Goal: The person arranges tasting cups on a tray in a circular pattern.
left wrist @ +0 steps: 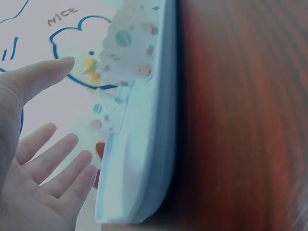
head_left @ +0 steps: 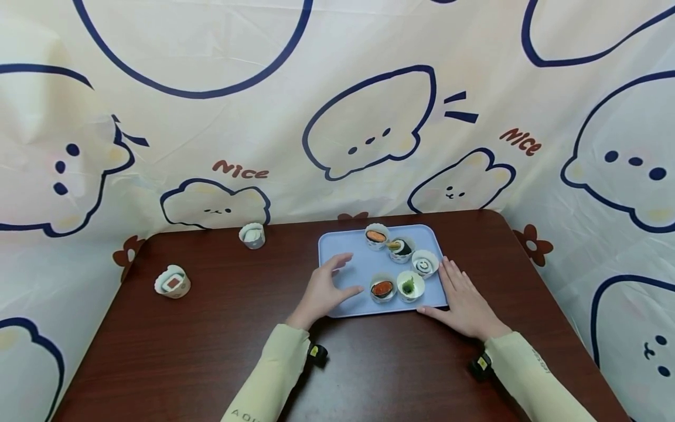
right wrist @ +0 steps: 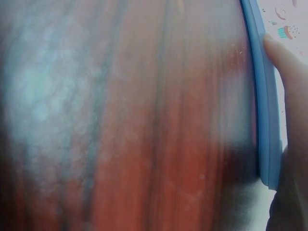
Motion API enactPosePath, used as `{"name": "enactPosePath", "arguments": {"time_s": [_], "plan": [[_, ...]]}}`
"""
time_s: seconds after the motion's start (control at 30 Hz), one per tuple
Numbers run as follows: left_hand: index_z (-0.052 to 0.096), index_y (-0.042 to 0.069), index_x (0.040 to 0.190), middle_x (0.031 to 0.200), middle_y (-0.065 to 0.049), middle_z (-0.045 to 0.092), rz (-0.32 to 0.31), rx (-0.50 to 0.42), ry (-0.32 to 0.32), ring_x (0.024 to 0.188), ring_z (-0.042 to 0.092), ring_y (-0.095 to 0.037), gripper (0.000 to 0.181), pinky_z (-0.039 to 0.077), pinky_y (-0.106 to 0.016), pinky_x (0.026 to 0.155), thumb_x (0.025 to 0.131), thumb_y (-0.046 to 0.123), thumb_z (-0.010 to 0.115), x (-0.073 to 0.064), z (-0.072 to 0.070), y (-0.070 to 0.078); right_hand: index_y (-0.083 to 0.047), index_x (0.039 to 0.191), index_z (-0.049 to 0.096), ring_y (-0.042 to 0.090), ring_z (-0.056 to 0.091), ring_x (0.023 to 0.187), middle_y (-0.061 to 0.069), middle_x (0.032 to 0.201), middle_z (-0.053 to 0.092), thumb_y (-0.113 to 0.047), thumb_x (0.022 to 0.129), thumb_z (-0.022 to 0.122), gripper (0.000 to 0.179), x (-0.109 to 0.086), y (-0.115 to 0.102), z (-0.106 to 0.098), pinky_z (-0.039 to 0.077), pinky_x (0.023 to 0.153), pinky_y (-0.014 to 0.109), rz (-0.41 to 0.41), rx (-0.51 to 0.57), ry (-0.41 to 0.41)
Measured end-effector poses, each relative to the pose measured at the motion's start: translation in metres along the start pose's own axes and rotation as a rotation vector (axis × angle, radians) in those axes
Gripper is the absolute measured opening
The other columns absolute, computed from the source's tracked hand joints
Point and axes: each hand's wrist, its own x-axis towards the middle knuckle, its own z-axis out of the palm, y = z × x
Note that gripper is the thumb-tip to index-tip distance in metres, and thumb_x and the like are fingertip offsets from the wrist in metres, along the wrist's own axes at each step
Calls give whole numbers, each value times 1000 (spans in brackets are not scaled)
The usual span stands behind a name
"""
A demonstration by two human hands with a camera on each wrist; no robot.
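Note:
A light blue tray (head_left: 364,269) lies on the table, bearing several patterned paper cups on its right half. One cup (head_left: 377,236) holds an orange-topped piece like sushi, another (head_left: 382,288) a reddish one. Beside them are a cup with a dark cone-shaped roll (head_left: 401,249), one with a white swirl (head_left: 424,264) and one with green garnish (head_left: 410,286). My left hand (head_left: 326,293) hovers over the tray's left part, thumb and fingers spread with nothing between them. My right hand (head_left: 464,302) lies along the tray's right edge, fingers straight, its thumb at the front corner.
Off the tray, a paper cup with a white and reddish piece (head_left: 173,282) stands at the table's left. A second cup with white contents (head_left: 252,235) is near the back edge. A printed cloth (head_left: 369,47) hangs behind the dark wooden table (head_left: 211,328).

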Motion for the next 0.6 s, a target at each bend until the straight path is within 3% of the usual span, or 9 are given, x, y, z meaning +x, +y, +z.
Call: {"name": "enactPosePath", "arguments": {"time_s": [0.23, 0.6], "plan": [[55, 15, 146, 145, -2, 56, -25, 1, 86, 132, 52, -23, 71, 43, -46, 108, 83, 23, 88, -3, -19, -4, -3, 163, 8, 34, 3, 154, 17, 169, 2, -84, 84, 52, 121, 0, 1, 1, 9, 121, 55, 0, 0, 0], [52, 9, 147, 145, -10, 55, -13, 9, 193, 131, 51, -30, 73, 43, -54, 107, 85, 25, 86, -9, -49, -13, -3, 162, 7, 34, 2, 154, 18, 169, 1, -84, 84, 52, 122, 0, 1, 0, 9, 121, 55, 2, 0, 0]]}}
